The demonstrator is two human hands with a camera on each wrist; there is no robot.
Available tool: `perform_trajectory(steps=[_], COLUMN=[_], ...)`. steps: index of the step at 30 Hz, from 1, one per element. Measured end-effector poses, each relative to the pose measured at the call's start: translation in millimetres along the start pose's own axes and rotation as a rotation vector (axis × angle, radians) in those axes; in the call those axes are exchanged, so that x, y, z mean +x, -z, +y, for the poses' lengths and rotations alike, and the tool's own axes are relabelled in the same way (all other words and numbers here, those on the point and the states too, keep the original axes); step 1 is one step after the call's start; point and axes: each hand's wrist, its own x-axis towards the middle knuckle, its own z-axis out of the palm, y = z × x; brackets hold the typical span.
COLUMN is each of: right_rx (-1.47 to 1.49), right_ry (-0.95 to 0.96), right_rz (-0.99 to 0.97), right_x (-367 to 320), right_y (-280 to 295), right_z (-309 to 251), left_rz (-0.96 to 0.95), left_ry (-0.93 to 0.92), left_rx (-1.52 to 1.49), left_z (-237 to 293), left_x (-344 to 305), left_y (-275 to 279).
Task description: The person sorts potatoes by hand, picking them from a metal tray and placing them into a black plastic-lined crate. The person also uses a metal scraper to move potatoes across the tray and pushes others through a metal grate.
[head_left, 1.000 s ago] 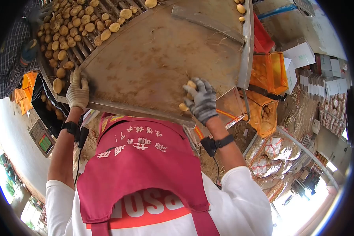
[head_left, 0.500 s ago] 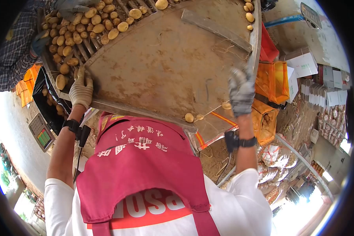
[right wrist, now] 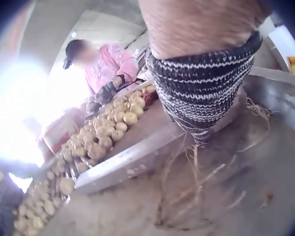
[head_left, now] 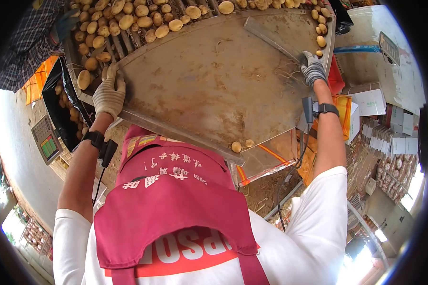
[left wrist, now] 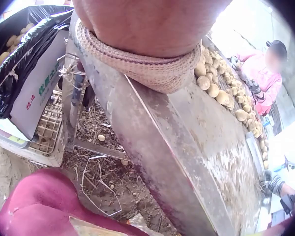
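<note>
In the head view, my left hand [head_left: 109, 94], in a cream knit glove, rests on the near left rim of the metal table [head_left: 190, 80], fingers pointing toward the potatoes [head_left: 126, 21]. Its fingers are hidden in the left wrist view. My right hand [head_left: 314, 70], in a grey striped glove, is at the far right, by the end of a metal bar [head_left: 273, 39]. Thin dry stems [right wrist: 196, 167] spread from right below its fingertips; I cannot tell whether it pinches them. Two small potatoes [head_left: 236, 146] lie by the chute at the near edge.
Potatoes cover the slatted rollers along the far side. A person in pink [right wrist: 110, 69] works across them, and a checked sleeve [head_left: 28, 42] shows at left. A black-lined box [head_left: 64, 102] of potatoes and a scale [head_left: 46, 140] stand left; orange crates [head_left: 342, 107] stand right.
My right hand has left the small potatoes by the chute and moved far right to the bar's end. The left hand stays on the rim. More potatoes show along the far side.
</note>
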Motion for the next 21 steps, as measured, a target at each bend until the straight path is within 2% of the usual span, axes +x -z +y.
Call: perform_trajectory(steps=[3,4,7,8,10,11,13,14,16,17,19,20,21], right_rx=[0.127,0.127,0.294,0.296,0.488,0.489,0.558,0.56,0.227,0.23,0.317,0.319,0.178], right_ry=[0.065,0.062,0.163,0.157,0.311,0.302,0.247,0.241,0.39,0.384,0.232,0.224,0.277], right_rz=[0.187,0.183,0.388,0.391,0.434,0.436,0.155,0.157,0.137,0.136,-0.143,-0.143,-0.063], right_x=[-0.2,-9.6,-49.4,-61.7,-85.1,-96.8,-119.4,-134.0,-161.6,-169.0,-180.8,-185.3,-189.9], right_y=[23.0,34.8,59.5,56.5,38.2,26.8,4.6,0.7,-5.7,-10.2,-20.6,-31.1,-44.4], right_z=[-3.7,-13.5,-45.7,-52.2,-59.9,-61.8,-62.2,-60.8,-58.8,-56.3,-44.8,-35.2,-22.9], left_rz=[-0.092,-0.096,-0.034,-0.031,-0.029,-0.021,-0.013,0.011,0.034,0.01,-0.015,0.018,0.052], left_ry=[0.067,0.064,0.0,0.008,0.009,-0.008,-0.033,-0.054,-0.078,-0.049,-0.029,-0.05,-0.07], left_rx=[0.027,0.028,0.052,0.044,0.038,0.023,0.009,0.003,0.001,0.034,0.067,0.064,0.061], left_z=[8.4,3.8,-3.2,-1.3,1.2,2.3,3.5,1.4,-3.6,-5.3,-8.5,-9.6,-10.9], left_x=[0.3,0.1,2.5,1.6,-0.2,-0.9,0.3,0.3,0.6,1.3,2.3,2.4,2.7], left_y=[9.6,6.3,-3.1,-1.6,1.4,2.2,1.1,-1.0,-3.4,-4.4,-8.4,-10.4,-12.6])
